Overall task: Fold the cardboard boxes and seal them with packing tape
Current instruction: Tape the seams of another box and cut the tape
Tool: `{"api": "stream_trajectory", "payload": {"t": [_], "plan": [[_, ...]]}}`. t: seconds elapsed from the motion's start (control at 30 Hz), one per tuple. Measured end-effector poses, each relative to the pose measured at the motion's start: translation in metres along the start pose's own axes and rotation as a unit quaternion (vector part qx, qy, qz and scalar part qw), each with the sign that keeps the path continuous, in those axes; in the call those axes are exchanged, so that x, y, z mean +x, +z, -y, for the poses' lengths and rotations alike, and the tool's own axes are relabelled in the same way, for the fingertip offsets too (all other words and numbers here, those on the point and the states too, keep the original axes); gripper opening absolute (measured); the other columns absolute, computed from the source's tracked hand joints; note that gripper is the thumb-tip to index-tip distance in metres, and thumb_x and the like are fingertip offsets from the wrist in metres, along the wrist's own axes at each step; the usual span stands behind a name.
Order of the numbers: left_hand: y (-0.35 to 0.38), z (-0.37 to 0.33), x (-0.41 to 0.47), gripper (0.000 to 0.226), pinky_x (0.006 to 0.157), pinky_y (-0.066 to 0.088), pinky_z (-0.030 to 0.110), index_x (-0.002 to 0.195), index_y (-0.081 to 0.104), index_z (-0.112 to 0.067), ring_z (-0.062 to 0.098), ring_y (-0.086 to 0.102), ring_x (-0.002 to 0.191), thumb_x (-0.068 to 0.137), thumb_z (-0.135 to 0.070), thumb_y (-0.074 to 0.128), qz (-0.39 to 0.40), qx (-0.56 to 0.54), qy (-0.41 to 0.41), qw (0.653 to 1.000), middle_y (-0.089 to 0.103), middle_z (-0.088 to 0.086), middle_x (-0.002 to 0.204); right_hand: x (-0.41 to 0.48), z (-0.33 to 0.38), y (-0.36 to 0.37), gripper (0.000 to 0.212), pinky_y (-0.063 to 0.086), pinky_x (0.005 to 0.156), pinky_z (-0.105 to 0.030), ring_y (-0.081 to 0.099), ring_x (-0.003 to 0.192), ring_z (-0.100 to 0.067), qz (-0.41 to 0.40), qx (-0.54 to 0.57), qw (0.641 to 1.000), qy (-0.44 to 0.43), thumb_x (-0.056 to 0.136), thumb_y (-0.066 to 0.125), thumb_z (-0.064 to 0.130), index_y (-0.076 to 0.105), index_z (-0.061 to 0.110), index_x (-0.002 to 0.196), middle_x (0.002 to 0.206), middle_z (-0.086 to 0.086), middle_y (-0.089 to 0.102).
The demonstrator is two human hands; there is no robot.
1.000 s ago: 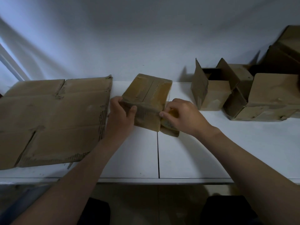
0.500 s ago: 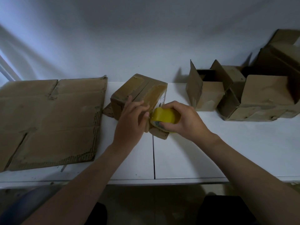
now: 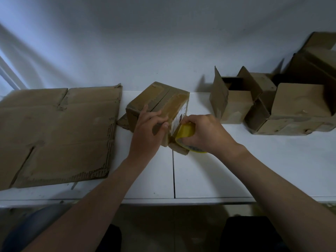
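Left hand presses flat on the box (frame centre); right hand grips the tape roll.

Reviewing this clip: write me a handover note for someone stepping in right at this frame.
Left hand: fingers laid on the near face of the folded box, pressing it.
Right hand: grips the yellow tape roll at the box's near right corner.
Done: box folded; tape shows on its top face.
To do: finish taping this end. The flat cardboard sheet on the left is unfolded, and the open boxes on the right have flaps up.
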State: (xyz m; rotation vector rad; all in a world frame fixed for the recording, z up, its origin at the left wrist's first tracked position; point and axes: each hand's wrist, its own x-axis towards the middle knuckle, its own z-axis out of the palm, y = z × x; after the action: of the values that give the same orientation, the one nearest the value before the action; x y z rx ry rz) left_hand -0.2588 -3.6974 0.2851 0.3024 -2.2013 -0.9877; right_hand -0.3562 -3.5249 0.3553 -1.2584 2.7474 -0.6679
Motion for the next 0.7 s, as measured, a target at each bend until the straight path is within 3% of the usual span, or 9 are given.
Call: {"api": "stream_trajectory", "payload": {"t": [0.13, 0.27, 0.37, 0.47, 0.57, 0.7], "plan": [[0.0, -0.002, 0.0, 0.028, 0.113, 0.032, 0.029, 0.106, 0.074, -0.021, 0.013, 0.031, 0.148, 0.088, -0.041, 0.068, 0.0, 0.001, -0.016, 1.0, 0.062, -0.008, 0.129, 0.008, 0.005, 0.005, 0.05, 0.044, 0.084, -0.028, 0.06, 0.106, -0.022, 0.015, -0.005, 1.0, 0.002, 0.073, 0.081, 0.044, 0.069, 0.031, 0.12, 0.112, 0.003, 0.07], [-0.001, -0.002, 0.003, 0.031, 0.109, 0.026, 0.016, 0.104, 0.075, -0.017, 0.011, 0.039, 0.139, 0.076, -0.028, 0.085, -0.007, 0.019, -0.026, 0.999, 0.062, -0.012, 0.121, 0.018, 0.016, 0.019, 0.047, 0.049, 0.088, -0.041, 0.059, 0.093, -0.024, 0.011, 0.029, 0.999, 0.016, 0.074, 0.078, 0.042, 0.055, 0.025, 0.111, 0.092, 0.003, 0.063], [-0.005, 0.002, 0.008, 0.034, 0.113, 0.033, 0.026, 0.105, 0.075, -0.017, 0.013, 0.042, 0.137, 0.074, -0.023, 0.087, -0.001, 0.036, -0.01, 0.999, 0.064, -0.01, 0.12, 0.021, 0.016, 0.022, 0.056, 0.048, 0.08, -0.04, 0.059, 0.082, -0.022, 0.009, 0.078, 0.996, 0.032, 0.073, 0.083, 0.04, 0.041, 0.022, 0.106, 0.088, 0.003, 0.06], [-0.014, 0.009, 0.017, 0.031, 0.114, 0.038, 0.037, 0.108, 0.074, -0.017, 0.013, 0.043, 0.139, 0.079, -0.024, 0.083, 0.04, 0.039, 0.008, 0.998, 0.066, -0.007, 0.124, 0.021, 0.011, 0.02, 0.06, 0.049, 0.076, -0.037, 0.06, 0.085, -0.02, 0.048, 0.107, 0.992, 0.04, 0.067, 0.089, 0.045, 0.046, 0.023, 0.102, 0.092, 0.004, 0.062], [-0.03, 0.023, 0.034, 0.033, 0.114, 0.04, 0.048, 0.112, 0.075, -0.021, 0.014, 0.044, 0.14, 0.08, -0.026, 0.083, 0.111, 0.007, 0.028, 0.993, 0.064, -0.01, 0.127, 0.017, 0.006, 0.018, 0.059, 0.054, 0.079, -0.045, 0.059, 0.087, -0.018, 0.07, 0.135, 0.987, 0.043, 0.063, 0.09, 0.048, 0.05, 0.03, 0.101, 0.095, 0.005, 0.062], [-0.042, 0.042, 0.051, 0.039, 0.114, 0.042, 0.047, 0.118, 0.072, -0.022, 0.017, 0.045, 0.142, 0.08, -0.026, 0.078, 0.162, -0.031, 0.061, 0.984, 0.065, -0.011, 0.128, 0.012, 0.002, 0.018, 0.056, 0.055, 0.079, -0.05, 0.06, 0.085, -0.016, 0.074, 0.148, 0.986, 0.028, 0.061, 0.088, 0.052, 0.051, 0.036, 0.101, 0.094, 0.006, 0.062]]}}
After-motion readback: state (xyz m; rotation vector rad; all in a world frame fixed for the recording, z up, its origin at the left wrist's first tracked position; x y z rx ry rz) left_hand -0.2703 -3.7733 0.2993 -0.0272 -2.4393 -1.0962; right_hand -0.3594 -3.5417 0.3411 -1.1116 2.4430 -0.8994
